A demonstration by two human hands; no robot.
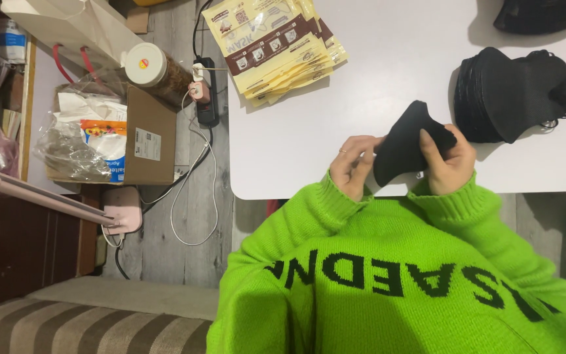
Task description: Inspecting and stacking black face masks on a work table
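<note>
A single black face mask (404, 147) is pinched between both my hands above the near edge of the white table (335, 131). My left hand (354, 164) grips its left side with the fingertips. My right hand (450, 162) holds its right side, thumb on top. Just right of it on the table lies a stack of black masks (512, 95) with their ear loops bunched at the right. A fanned pile of cream and brown flat pouches (276, 46) lies at the far left of the table. My green sweater sleeves cover both wrists.
Another dark pile (545, 13) sits at the table's far right corner. On the floor to the left are a cardboard box (149, 137) with plastic bags, a white-lidded jar (149, 65), a power strip (206, 92) with cables, a pink lamp (122, 210) and a striped cushion (86, 328).
</note>
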